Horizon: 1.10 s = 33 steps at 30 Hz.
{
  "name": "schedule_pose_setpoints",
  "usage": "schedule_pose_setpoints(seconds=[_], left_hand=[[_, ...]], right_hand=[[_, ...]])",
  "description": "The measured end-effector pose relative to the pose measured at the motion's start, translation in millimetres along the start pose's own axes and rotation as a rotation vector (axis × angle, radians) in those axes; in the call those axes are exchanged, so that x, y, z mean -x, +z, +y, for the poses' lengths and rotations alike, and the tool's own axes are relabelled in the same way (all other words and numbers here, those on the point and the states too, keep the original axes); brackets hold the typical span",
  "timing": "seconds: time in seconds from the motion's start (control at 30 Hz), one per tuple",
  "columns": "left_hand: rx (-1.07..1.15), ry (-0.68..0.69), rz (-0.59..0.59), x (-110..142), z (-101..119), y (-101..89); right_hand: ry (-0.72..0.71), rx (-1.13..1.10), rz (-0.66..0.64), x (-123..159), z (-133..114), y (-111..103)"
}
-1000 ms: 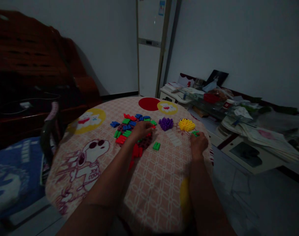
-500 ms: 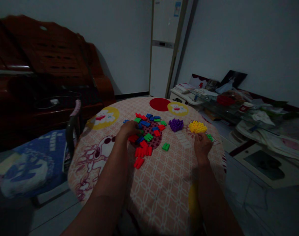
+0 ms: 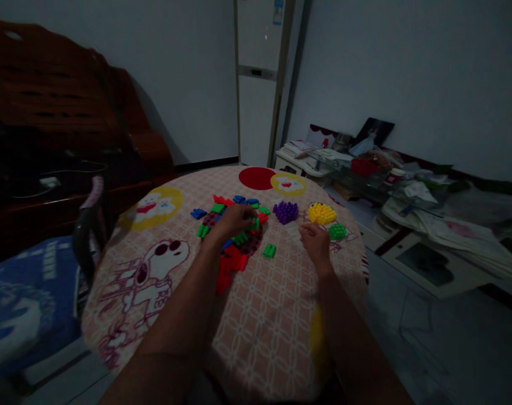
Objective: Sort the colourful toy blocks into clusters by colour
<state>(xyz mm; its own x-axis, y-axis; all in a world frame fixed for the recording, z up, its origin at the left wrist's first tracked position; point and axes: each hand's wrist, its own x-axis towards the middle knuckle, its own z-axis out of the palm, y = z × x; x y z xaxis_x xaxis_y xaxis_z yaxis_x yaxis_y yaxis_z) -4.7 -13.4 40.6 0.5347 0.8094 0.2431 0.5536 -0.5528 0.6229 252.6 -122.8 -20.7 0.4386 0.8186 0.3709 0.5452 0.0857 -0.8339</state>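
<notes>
at the left, a blue chair stands beside a round desk dressed in a pinkish printed cloth. on it, blue blocks, then green blocks and glossy red blocks lie scattered over a dark spotted patch, small and knobbly. over this spread, the left hand has its grip closed on a small bright green block at the fingertips. a loose green block, ridged along its length, sits apart, nearer the person. farther right comes a tight, bumpy purple cluster. next, the right hand has curled fingers; i cannot tell whether that grip is clenched or loose. just beyond it rests a bumpy yellow cluster, with a rounded, beaded green cluster near its right side.
</notes>
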Motion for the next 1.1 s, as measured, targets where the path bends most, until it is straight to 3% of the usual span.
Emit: schedule_pose_setpoints(seconds=[0.17,0.27,0.53,0.6,0.7,0.87,1.1], left_hand=[[0.106,0.188,-0.15,-1.8,41.5,41.9],[0.119,0.206,-0.144,0.8,53.3,60.6],[0.164,0.186,-0.077,1.5,52.2,68.1],[0.188,0.178,-0.047,-0.2,49.6,66.5],[0.186,0.153,-0.017,-3.0,44.5,61.7],[0.143,0.129,0.026,-5.6,35.4,51.3],[0.092,0.003,0.149,-6.3,14.1,24.9]], right_hand=[[0.132,-0.33,-0.237,8.3,-15.8,10.2],[0.166,-0.385,-0.304,9.6,-22.3,8.6],[0.243,-0.394,-0.365,6.5,-17.2,4.1],[0.225,-0.347,-0.293,3.3,-12.6,0.3],[0.183,-0.191,-0.064,-4.3,-3.6,-13.2],[0.118,0.299,0.325,-13.6,12.2,-41.0],[0.09,0.609,0.372,-13.2,25.5,-51.8]])
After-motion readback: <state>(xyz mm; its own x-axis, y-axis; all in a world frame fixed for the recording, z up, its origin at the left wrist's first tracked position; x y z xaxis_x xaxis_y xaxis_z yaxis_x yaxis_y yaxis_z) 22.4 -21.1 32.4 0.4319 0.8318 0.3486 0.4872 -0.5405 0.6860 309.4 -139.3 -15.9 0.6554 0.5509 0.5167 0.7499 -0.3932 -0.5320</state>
